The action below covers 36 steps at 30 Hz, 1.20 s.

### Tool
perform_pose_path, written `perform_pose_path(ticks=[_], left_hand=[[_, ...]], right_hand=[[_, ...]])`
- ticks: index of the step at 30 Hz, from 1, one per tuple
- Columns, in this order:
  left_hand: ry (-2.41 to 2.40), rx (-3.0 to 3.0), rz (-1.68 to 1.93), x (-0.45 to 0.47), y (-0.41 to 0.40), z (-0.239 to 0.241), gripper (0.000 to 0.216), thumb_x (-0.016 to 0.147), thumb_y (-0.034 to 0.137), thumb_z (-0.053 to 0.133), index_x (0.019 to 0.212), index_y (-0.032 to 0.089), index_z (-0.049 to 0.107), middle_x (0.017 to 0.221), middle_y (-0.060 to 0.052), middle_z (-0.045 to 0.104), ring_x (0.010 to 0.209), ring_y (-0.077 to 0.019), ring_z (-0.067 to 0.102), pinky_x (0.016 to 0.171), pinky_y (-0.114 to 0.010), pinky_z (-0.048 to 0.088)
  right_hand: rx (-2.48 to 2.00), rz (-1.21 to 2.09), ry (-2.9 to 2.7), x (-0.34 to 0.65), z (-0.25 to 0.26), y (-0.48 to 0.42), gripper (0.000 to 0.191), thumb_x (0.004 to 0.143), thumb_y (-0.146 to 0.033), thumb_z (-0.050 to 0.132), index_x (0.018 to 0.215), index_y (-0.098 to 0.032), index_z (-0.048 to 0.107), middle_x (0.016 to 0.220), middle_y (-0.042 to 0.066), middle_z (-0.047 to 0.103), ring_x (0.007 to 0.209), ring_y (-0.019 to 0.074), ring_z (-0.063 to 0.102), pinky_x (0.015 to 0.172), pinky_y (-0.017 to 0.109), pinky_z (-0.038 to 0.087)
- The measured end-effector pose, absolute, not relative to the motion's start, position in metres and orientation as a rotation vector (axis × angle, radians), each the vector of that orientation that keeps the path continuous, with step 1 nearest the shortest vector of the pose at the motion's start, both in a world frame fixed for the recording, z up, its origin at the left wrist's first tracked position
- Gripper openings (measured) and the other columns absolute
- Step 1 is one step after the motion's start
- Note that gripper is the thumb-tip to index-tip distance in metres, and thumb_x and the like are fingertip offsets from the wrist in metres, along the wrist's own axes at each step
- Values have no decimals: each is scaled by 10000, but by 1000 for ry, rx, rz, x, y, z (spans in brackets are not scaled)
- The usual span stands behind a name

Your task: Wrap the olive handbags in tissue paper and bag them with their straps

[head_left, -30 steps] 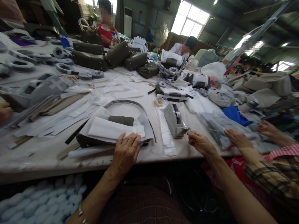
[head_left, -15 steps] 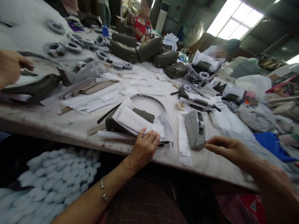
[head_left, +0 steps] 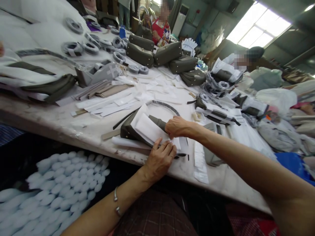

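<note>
A dark olive bag (head_left: 128, 128) lies near the table's front edge, wrapped in white paper (head_left: 150, 131), with a curved grey handle (head_left: 162, 105) arching behind it. My left hand (head_left: 161, 159) rests fingers-down on the near edge of the paper, pressing it flat. My right hand (head_left: 177, 127) reaches across from the right and is closed at the paper's far right corner, by the olive flap (head_left: 158, 122). What its fingers pinch is too small to name.
A grey tape dispenser (head_left: 209, 131) sits behind my right forearm, and white paper strips (head_left: 108, 106) lie to the left. Finished olive bags (head_left: 152, 54), grey tape rolls (head_left: 91, 47) and wrapped bags (head_left: 221, 82) crowd the far side. Other people sit beyond.
My right hand left the tape dispenser and moved left onto the paper-wrapped bag. The left hand stayed on the paper. The camera swung further left.
</note>
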<state>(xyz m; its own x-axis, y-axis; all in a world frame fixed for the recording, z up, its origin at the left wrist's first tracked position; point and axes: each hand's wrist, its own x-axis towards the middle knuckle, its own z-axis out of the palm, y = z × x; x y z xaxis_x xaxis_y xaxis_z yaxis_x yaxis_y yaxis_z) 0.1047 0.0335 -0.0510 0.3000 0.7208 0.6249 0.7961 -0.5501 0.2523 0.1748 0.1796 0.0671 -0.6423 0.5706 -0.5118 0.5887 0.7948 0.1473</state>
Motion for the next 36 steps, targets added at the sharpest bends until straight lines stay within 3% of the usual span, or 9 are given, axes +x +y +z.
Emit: perform_pose_path(ticks=[4,8,12,17,23,27,32,36], left_hand=[[-1431,-2455,-1074,104,34,-52,275,995,159,412,1213,121,577,1172,-118,651,1170,-237,569,1118,-476,340],[-1429,-2431,-1089,105,34,-52,258,1004,174,416,1195,123,582,1157,-104,650,1152,-225,573,1105,-476,349],[-1422,-2415,-1081,105,33,-52,258,1009,183,411,1192,126,583,1145,-104,652,1147,-215,571,1104,-468,348],[-1428,-2409,-1084,104,33,-50,257,1007,187,413,1188,127,587,1121,-101,660,1126,-215,579,1095,-467,353],[-1412,-2404,-1052,106,35,-54,248,986,195,480,1203,136,585,1152,-104,664,1143,-216,583,1095,-469,355],[-1407,-2394,-1056,104,34,-53,249,992,204,486,1216,152,582,1169,-99,667,1159,-206,584,1100,-455,353],[-1369,-2382,-1076,104,35,-55,260,995,191,470,1226,148,583,1174,-93,675,1159,-207,590,1109,-462,357],[-1341,-2373,-1022,102,36,-55,260,986,169,451,1170,109,626,1156,-129,684,1153,-227,603,1118,-437,377]], right_hand=[[776,27,2484,182,56,197,277,565,-230,896,549,-204,620,623,24,685,782,228,690,785,321,379],[735,273,2523,206,50,219,74,774,-163,761,816,-183,704,892,86,742,873,232,684,822,336,364],[979,407,2668,226,55,221,150,863,-182,691,1014,-174,693,1034,96,727,964,238,658,846,342,365],[1210,143,2804,237,55,182,57,885,-273,689,882,-222,716,929,29,743,897,201,648,848,329,361],[1301,167,2653,235,22,169,156,922,-180,588,888,-185,740,921,81,751,926,221,639,843,342,365],[1501,198,2699,237,29,176,119,888,-194,641,921,-165,752,997,108,748,995,282,638,916,413,387],[1791,-223,3025,241,44,138,150,917,-281,620,942,-205,746,979,51,755,927,224,686,900,362,490],[1624,-590,3208,240,22,89,279,974,-335,514,1155,-215,688,1138,66,725,1036,212,684,928,351,533]])
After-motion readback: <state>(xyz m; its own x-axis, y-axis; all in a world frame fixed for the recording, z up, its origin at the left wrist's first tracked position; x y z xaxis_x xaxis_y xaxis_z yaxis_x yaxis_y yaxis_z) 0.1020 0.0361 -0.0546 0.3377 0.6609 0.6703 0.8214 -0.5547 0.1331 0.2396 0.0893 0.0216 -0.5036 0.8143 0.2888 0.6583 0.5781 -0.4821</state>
